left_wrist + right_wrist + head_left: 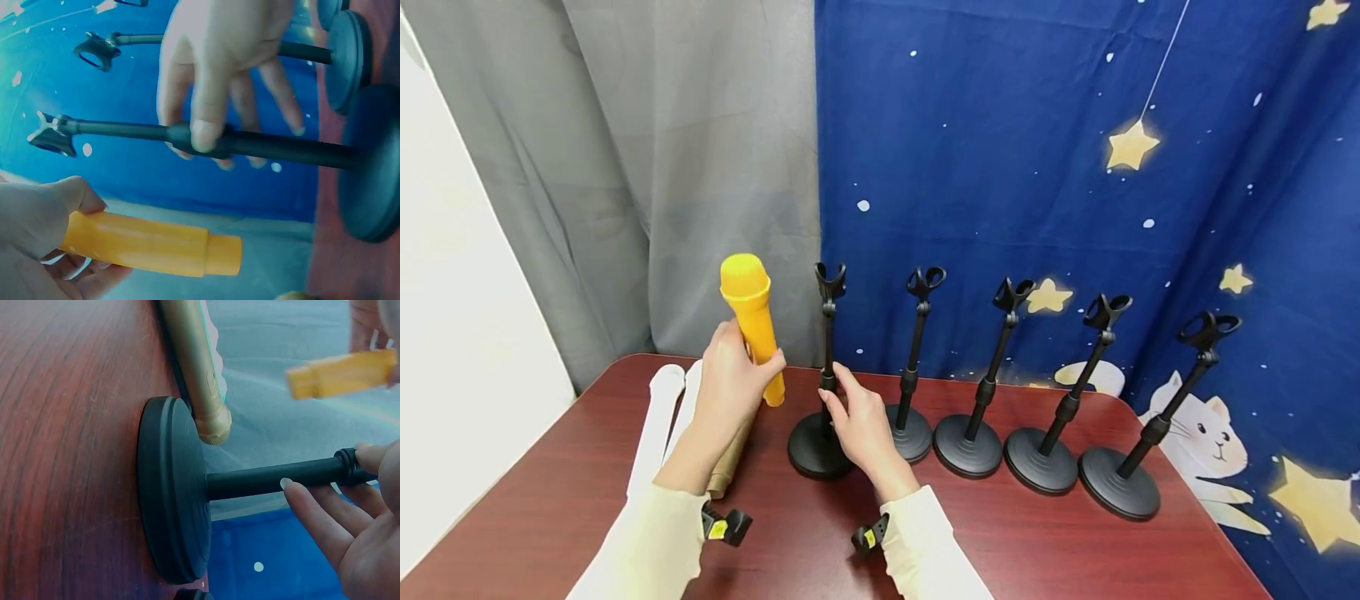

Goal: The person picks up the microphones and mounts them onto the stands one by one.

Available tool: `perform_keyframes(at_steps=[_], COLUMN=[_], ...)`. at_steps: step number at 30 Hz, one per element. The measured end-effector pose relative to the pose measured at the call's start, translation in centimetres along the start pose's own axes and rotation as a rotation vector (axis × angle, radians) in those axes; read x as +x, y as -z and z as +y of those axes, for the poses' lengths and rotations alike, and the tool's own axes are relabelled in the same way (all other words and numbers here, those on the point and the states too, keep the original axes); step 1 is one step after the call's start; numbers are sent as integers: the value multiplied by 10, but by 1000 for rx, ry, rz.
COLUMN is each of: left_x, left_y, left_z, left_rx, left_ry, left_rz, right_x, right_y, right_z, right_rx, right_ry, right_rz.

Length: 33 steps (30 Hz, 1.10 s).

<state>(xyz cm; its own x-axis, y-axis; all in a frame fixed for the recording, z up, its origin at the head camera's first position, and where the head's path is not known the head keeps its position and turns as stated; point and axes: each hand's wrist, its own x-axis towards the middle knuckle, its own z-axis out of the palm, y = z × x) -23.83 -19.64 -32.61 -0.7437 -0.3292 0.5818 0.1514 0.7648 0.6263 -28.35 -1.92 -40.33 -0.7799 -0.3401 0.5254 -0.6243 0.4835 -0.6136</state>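
Note:
My left hand (726, 379) grips a yellow microphone (752, 312) by its handle, head up and tilted a little left, above the table. To its right, my right hand (867, 425) pinches the pole of the leftmost black microphone stand (814, 450) at its collar. That stand's round base sits on the table, and its forked clip at the top holds nothing. In the left wrist view, thumb and fingers lie around the collar (181, 137), while the microphone's lower end (222, 255) points towards the table, apart from the stand.
Several more black stands (968, 446) line up to the right along the table's back edge, their clips bare. Left of the hands lie white microphones (658, 412) and a gold microphone (194, 362). Grey and blue curtains (737, 125) hang behind the red-brown table (797, 533).

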Motion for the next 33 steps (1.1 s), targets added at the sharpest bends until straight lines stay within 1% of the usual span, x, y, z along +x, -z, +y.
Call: perform_keyframes(at_steps=[6,8,10,13,16,22,26,30,33], left_x=[27,37,46,57,64,73,81,92,100], left_y=[14,18,21,22,20,12,10,8,7], left_z=[23,30,35,41,43,44,51,65,75], left_rx=[-48,-80,-105,-156,-206,-343,-409,-475,-512], left_ry=[63,63,49,21,-9,-70,-123,-193,-285], left_rz=[-64,-86,-96,-83,-44,54,80,97,96], right_x=[-1,-1,-1,0,0,-2,-2,-2,-1], right_y=[3,4,5,6,5,0,-2,-2,-2], right_z=[3,3,2,2,1,0,1,1,1], right_rx=[17,15,9,5,8,15,17,27,29], right_ry=[-25,-27,-28,-29,-29,-13,-6,-8,-9], right_rz=[-13,-10,-7,-4,-5,-3,4,6,5])
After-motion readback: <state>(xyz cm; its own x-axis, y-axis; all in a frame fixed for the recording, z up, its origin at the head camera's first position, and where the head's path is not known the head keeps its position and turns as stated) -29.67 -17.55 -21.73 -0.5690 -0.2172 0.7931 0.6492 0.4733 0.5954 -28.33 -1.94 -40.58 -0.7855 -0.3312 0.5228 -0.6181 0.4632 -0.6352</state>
